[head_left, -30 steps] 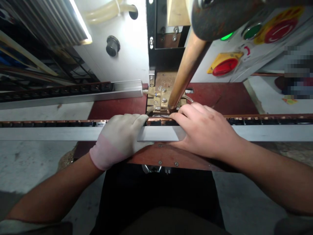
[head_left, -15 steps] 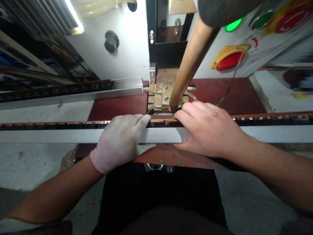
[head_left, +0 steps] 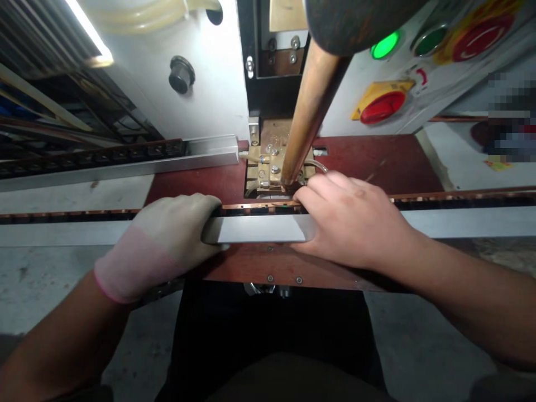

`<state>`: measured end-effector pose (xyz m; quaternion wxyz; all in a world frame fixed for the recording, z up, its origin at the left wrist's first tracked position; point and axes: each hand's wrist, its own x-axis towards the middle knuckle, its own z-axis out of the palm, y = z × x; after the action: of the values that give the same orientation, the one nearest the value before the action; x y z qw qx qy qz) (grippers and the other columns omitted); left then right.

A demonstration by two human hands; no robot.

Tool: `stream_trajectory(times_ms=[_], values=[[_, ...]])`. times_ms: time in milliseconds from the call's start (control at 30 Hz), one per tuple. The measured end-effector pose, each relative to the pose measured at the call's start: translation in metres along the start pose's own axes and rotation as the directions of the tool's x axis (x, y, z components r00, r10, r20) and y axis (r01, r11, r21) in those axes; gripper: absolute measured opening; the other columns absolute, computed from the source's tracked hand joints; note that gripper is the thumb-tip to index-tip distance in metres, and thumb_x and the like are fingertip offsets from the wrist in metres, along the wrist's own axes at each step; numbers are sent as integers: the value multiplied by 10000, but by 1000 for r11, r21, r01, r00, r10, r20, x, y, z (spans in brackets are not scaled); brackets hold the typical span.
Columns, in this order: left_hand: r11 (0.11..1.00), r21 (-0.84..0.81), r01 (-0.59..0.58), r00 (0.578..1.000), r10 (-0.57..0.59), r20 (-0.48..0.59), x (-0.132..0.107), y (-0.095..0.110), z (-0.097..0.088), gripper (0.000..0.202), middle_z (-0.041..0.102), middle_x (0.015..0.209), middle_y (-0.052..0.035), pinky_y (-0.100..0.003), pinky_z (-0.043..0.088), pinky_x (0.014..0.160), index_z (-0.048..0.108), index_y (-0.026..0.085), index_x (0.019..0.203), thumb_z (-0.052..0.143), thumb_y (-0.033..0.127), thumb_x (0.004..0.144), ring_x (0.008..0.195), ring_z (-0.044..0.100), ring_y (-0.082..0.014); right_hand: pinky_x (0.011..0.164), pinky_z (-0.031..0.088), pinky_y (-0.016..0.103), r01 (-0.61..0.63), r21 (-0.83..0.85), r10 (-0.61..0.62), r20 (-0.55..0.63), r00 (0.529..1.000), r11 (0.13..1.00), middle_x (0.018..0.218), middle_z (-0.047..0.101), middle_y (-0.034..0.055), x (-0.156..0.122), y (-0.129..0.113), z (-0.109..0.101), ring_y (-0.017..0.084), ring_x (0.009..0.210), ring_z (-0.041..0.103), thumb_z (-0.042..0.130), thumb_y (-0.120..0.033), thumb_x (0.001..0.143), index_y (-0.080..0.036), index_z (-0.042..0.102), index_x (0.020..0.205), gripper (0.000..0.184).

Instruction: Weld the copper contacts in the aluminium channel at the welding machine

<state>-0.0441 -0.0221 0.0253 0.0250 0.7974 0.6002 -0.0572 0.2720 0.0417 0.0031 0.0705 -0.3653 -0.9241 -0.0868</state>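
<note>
A long silvery metal channel [head_left: 262, 229] runs level across the whole view, with a copper-coloured strip [head_left: 251, 206] and dark pieces along its far edge. My left hand [head_left: 173, 229], in a pale glove with a pink cuff, is closed round the channel left of centre. Bare, my right hand [head_left: 349, 218] grips the same channel right of centre, fingers over the far side and thumb at the near side. Just beyond the channel, a thick copper-coloured rod [head_left: 312, 111] slants down to a brass block [head_left: 274, 162] with screws and clear tubes.
A reddish-brown board [head_left: 377, 162] lies under the channel. Behind it, a second metal channel [head_left: 213, 151] holds dark pieces at left. The white machine housing carries a black knob [head_left: 181, 75], a lit green button [head_left: 385, 44], a red rotary switch [head_left: 383, 106] and a red emergency-stop button [head_left: 483, 36].
My left hand has slid left along the channel, widening the gap between my hands. My right hand keeps its hold. The whole view has shifted slightly.
</note>
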Motion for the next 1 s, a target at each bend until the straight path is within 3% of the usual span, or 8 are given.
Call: stream_trajectory(times_ms=[167, 233, 333, 500, 667, 800, 900, 1000], values=[[989, -23, -149, 967, 141, -211, 4, 28, 21, 581, 888, 1359, -223, -562, 676, 1004, 780, 152, 1470, 884, 491, 1010, 1199, 874, -450, 814, 455, 442, 80, 5, -79, -95, 992, 997, 1039, 790, 133, 1, -11, 5, 348, 1011, 695, 919, -608, 953, -223, 771, 1074, 429], [983, -30, -184, 949, 169, -267, 6, 35, 29, 601, 888, 1375, -235, -563, 679, 1029, 773, 146, 1513, 869, 498, 1036, 1209, 878, -446, 822, 459, 449, 87, -2, -86, -101, 991, 996, 1045, 789, 133, 0, -14, 5, 352, 1019, 698, 933, -598, 953, -224, 774, 1080, 427], [987, -57, -150, 960, 131, -247, 8, 32, 30, 565, 909, 1313, -194, -549, 679, 1002, 807, 192, 1466, 880, 542, 1029, 1147, 890, -426, 836, 474, 447, 72, 4, -72, -54, 996, 997, 1093, 798, 144, -1, -14, 3, 361, 1057, 714, 947, -586, 966, -202, 805, 1154, 450], [997, -65, -32, 998, 28, -57, 7, 4, 9, 577, 927, 1279, -131, -529, 658, 921, 836, 255, 1383, 922, 620, 945, 1106, 890, -430, 816, 490, 443, -42, -13, 42, 66, 997, 999, 1160, 817, 169, -3, 2, -2, 387, 1089, 747, 906, -745, 973, -199, 824, 1210, 601], [999, -40, 18, 998, -16, 52, 5, -9, -3, 439, 919, 1126, -83, -484, 601, 787, 826, 285, 1207, 842, 673, 1001, 971, 875, -390, 857, 535, 453, -61, 20, 57, 170, 984, 998, 1171, 841, 159, 4, 9, -2, 387, 1092, 778, 898, -759, 929, -213, 795, 1170, 605], [998, -29, -53, 998, 52, -41, 7, 9, 9, 520, 908, 1266, -143, -529, 636, 894, 806, 226, 1324, 879, 620, 992, 1103, 875, -425, 839, 528, 444, -86, 73, 73, 168, 983, 994, 1126, 838, 156, 9, 3, 0, 379, 1052, 773, 896, -763, 902, -213, 779, 1131, 607], [993, -16, -120, 980, 116, -161, 7, 23, 21, 608, 898, 1320, -186, -537, 646, 946, 775, 182, 1450, 880, 594, 1016, 1149, 874, -429, 848, 514, 435, -61, 86, 55, 70, 996, 994, 1127, 828, 172, 5, -5, 5, 375, 1063, 755, 922, -640, 892, -189, 778, 1147, 537], [991, -8, -133, 966, 128, -226, 4, 29, 25, 550, 899, 1299, -192, -530, 644, 931, 790, 187, 1415, 864, 583, 1040, 1115, 876, -418, 854, 507, 441, -5, 56, 7, -43, 999, 998, 1107, 815, 176, 0, -12, 9, 378, 1065, 741, 908, -572, 907, -185, 771, 1123, 464]])
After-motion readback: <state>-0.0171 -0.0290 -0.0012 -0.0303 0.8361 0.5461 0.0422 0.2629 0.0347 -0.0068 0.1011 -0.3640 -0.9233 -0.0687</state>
